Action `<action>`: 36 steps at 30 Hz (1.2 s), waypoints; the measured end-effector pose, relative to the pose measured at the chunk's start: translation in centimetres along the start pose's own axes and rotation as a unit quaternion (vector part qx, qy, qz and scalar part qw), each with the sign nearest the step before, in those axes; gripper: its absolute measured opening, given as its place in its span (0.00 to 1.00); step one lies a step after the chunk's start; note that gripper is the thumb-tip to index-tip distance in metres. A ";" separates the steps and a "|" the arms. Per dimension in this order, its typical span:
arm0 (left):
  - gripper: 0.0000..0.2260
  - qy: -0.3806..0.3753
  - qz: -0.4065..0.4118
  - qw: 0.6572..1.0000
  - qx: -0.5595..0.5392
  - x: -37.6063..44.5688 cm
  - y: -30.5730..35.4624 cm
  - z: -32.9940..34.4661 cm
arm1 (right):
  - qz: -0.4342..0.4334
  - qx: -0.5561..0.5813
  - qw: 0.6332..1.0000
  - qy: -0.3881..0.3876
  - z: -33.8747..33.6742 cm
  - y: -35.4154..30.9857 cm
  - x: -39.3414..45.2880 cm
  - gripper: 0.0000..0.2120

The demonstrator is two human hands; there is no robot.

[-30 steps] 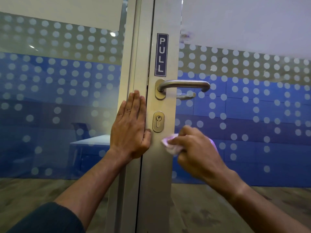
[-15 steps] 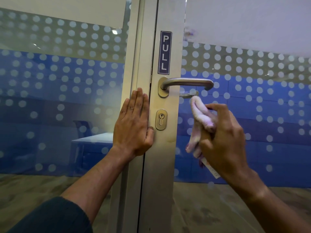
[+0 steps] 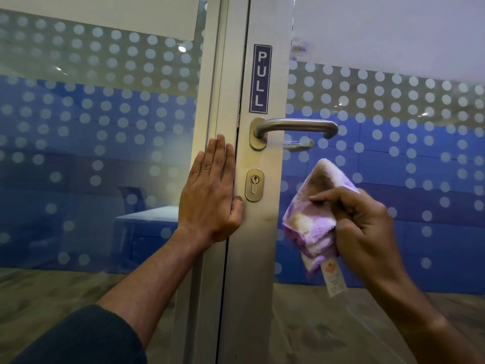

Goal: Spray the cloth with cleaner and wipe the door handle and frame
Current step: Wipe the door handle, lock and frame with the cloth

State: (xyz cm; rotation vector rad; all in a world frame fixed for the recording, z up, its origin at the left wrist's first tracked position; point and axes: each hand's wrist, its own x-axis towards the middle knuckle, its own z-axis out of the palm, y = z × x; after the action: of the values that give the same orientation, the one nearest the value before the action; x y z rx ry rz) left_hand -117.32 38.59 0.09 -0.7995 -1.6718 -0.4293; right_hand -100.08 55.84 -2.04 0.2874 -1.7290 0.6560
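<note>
Cloth (image 3: 312, 222), apparently folded, in right hand (image 3: 367, 232); one handle (image 3: 296, 126).

We see two bare forearms, our left hand (image 3: 210, 190) and right hand (image 3: 364, 227) without gloves or rings, and a dark sleeve (image 3: 78, 337) covering only the left upper arm
</note>
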 end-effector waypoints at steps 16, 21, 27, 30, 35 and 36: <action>0.42 -0.005 0.000 1.000 0.005 0.0 0.1 0.0 | 0.045 0.144 0.987 0.059 2.2 -0.1 -1.7 0.23; 0.41 0.003 0.004 1.000 0.001 -0.1 0.1 0.1 | -0.174 -0.138 0.972 0.079 3.8 0.7 -1.8 0.23; 0.40 0.002 0.006 1.000 0.007 -0.1 0.0 0.2 | -0.197 -0.302 0.933 0.024 6.7 2.2 -2.2 0.21; 0.40 0.005 0.007 1.000 0.003 -0.1 0.0 0.3 | -0.168 -0.379 0.910 -0.024 7.8 2.4 -2.3 0.22; 0.40 0.014 0.008 1.000 0.000 0.0 -0.2 0.4 | -0.186 -0.428 0.883 -0.049 7.2 3.1 -2.5 0.22; 0.40 0.014 0.007 1.000 0.002 0.0 -0.2 0.4 | -0.189 -0.432 0.880 -0.053 7.0 3.3 -2.8 0.22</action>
State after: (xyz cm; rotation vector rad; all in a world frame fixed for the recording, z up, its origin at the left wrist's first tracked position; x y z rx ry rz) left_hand -117.75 38.67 0.03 -0.7984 -1.6393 -0.4255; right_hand -106.75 54.15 -6.57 0.0177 -1.8269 -0.4457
